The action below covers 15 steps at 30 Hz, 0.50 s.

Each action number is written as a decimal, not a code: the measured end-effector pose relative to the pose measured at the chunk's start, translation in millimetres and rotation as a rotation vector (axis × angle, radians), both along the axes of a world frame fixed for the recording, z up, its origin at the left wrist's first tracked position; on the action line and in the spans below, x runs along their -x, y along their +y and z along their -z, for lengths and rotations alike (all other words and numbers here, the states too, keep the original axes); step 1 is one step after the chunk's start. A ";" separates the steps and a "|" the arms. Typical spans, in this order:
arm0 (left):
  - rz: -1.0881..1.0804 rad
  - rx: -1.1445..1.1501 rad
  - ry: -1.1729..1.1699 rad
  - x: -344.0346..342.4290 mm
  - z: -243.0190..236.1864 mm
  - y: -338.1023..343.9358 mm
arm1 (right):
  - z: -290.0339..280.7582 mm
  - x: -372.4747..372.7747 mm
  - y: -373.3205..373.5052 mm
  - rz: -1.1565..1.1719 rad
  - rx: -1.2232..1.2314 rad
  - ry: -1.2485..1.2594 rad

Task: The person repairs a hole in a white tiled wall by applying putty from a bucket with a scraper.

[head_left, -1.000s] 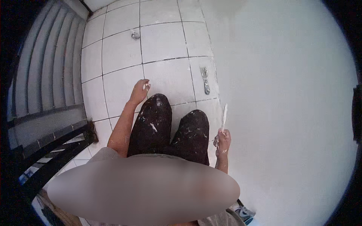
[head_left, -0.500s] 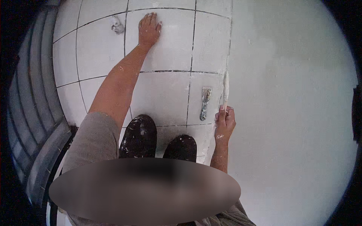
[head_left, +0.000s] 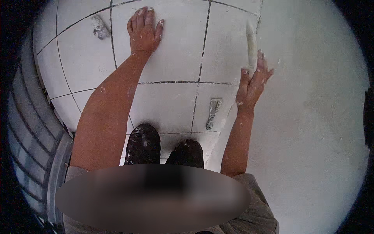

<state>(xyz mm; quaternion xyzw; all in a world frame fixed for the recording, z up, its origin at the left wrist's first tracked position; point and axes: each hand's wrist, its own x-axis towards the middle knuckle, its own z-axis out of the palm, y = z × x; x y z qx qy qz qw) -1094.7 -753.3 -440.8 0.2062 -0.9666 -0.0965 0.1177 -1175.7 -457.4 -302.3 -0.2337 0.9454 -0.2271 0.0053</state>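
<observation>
Nearest, beyond the dark, spattered knees (head_left: 143,142), a putty knife (head_left: 212,115) lies on the white tiles (head_left: 167,101), then the right hand (head_left: 255,80) spreads its fingers by the wall (head_left: 307,136), a long pale tool (head_left: 250,39) ahead of its thumb, whether gripped I cannot tell, while farther out the left hand (head_left: 144,33) rests palm-down, grasping nothing, near a greyish lump (head_left: 100,28).

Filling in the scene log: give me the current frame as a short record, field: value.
Left hand: palm down at the floor tiles, fingers apart, nothing seen in it
Right hand: beside the wall, thumb and fingers apart around the near end of a long pale tool; grip unclear
Scraper: on the floor near the wall, blade pointing away from the person
Crumpled lump: greyish, on the floor left of the left hand
Trousers: dark, white-spattered
</observation>
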 end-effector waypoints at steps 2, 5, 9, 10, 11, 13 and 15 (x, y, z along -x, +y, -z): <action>-0.005 -0.010 -0.011 -3.6 6.2 -4.6 | 14.6 23.1 -1.7 -0.022 -0.053 0.048; 0.030 0.003 0.024 15.9 -7.4 -2.2 | 12.3 52.5 10.4 0.065 -0.110 0.091; 0.018 0.010 0.001 11.1 2.6 -4.9 | 37.9 55.3 11.9 0.038 -0.197 0.066; 0.019 0.008 -0.001 11.7 3.2 -4.2 | 44.0 54.1 14.7 0.008 -0.210 0.065; 0.025 -0.012 0.016 10.8 1.8 -3.7 | 47.8 50.2 15.1 0.009 -0.211 0.061; 0.033 -0.033 0.032 12.9 -0.5 -2.2 | 52.8 43.7 14.9 0.008 -0.145 -0.072; 0.046 0.024 0.074 10.2 -1.1 -2.7 | 50.0 37.1 8.7 -0.018 -0.155 -0.023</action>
